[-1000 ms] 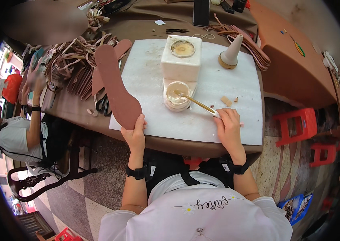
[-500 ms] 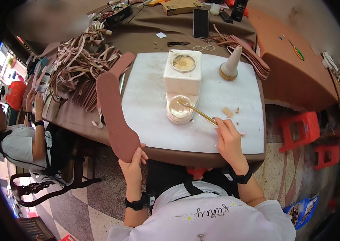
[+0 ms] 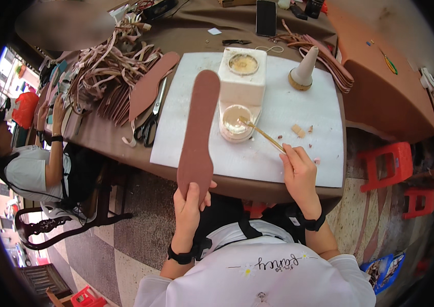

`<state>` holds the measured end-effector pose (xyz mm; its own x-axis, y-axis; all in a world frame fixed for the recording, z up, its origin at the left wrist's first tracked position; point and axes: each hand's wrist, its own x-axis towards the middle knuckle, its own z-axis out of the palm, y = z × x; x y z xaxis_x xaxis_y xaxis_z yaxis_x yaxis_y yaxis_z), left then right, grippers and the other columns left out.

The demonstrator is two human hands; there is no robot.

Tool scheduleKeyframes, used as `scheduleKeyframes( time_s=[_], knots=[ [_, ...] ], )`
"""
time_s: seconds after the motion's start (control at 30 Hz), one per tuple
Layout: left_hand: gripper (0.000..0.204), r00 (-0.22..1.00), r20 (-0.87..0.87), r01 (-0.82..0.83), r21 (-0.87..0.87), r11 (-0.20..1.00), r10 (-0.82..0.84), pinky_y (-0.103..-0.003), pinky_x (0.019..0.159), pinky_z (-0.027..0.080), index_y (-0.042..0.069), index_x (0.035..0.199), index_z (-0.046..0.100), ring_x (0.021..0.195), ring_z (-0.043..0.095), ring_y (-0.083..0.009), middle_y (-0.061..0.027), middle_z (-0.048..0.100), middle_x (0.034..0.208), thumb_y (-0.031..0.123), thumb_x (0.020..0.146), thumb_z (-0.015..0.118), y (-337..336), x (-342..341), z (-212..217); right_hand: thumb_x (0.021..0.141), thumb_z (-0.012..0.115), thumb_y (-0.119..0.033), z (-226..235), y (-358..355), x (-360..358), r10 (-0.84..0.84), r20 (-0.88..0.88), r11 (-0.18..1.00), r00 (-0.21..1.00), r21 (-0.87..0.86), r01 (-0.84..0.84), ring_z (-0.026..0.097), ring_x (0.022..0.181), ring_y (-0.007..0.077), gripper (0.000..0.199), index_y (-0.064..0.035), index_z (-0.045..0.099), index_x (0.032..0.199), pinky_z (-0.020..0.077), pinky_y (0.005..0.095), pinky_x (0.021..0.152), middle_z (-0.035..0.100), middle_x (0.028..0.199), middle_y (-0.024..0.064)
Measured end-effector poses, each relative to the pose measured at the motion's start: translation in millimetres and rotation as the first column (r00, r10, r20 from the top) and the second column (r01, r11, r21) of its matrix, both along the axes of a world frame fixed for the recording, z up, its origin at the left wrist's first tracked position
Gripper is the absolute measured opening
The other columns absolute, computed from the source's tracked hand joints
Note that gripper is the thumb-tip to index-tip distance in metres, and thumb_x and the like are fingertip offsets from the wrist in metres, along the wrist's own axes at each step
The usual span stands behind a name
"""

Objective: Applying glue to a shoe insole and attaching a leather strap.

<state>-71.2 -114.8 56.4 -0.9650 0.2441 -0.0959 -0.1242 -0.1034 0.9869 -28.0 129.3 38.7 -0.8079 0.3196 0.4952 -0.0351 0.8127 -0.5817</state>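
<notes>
A reddish-brown insole stands up from my left hand, its heel-side end pinched between thumb and fingers over the table's front edge. In my right hand is a thin brush with a yellowish handle. The brush's tip dips into the round cup at the front of a white glue pot. Pale glue shows in that cup, and a second round opening sits on the pot's taller back block. Another reddish-brown insole lies to the left, with black-handled scissors beside it.
A white foam board lies under the pot. On it are a cone-topped bottle and small scraps. Pinkish strips pile up at left; a phone lies at the back. Another person sits at left; red stools stand right.
My left hand has brought the insole rightward over the board, uncovering the scissors and the other insole. My right hand keeps the brush in the cup. The view has shifted slightly.
</notes>
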Motion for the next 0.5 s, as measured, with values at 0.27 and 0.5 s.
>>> scheduleKeyframes(
  time_s=[0.27,0.5],
  knots=[
    [0.033,0.995,0.079,0.069,-0.088,0.994,-0.062,-0.02,0.044,0.032,-0.003,0.095,0.061,0.051,0.045,-0.0048,-0.0065,0.063,0.08,0.026,0.097,0.046,4.7,4.9,10.2,0.087,0.059,-0.004,2.5,5.7,14.6,0.0,0.036,0.958,0.999,-0.286,0.01,0.048,0.057,0.0141,0.018,0.0041,0.063,0.102,0.0373,0.0254,0.052,0.054,0.072,0.008],
    [0.022,0.995,-0.052,0.052,-0.432,0.901,-0.082,-0.023,0.051,0.04,-0.004,0.104,0.062,0.056,0.049,-0.0076,-0.0047,0.059,0.073,0.014,0.092,0.056,8.3,8.5,11.5,0.087,0.06,-0.004,14.0,1.0,36.5,0.132,-0.077,0.785,0.988,-0.601,-0.151,0.045,0.061,0.0088,0.017,0.0042,0.064,0.102,0.0352,0.0219,0.055,0.052,0.07,0.0034]
  ],
)
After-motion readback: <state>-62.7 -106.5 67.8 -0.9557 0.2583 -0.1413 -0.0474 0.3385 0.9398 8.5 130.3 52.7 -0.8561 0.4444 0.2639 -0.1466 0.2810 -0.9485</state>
